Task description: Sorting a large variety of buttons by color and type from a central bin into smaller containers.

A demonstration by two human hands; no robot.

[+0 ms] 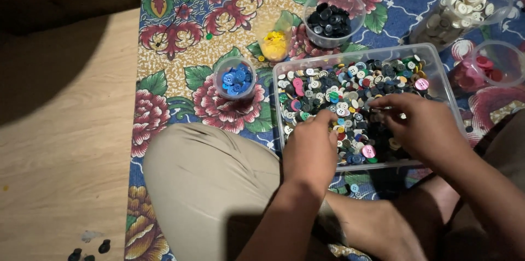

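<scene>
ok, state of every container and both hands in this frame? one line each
clear bin: open, full of mixed buttons
blue-button cup: upright, partly filled
yellow-button cup: tilted, partly filled
black-button cup: upright, partly filled
white-button cup: lying tilted, nearly full
red-button cup: tipped on its side, some buttons inside
left hand: in the bin, fingers on the buttons
right hand: in the bin, fingertips pinching among the buttons

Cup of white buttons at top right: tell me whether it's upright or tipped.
Tipped. The cup of white buttons lies on its side on the blanket, its open mouth showing.
</scene>
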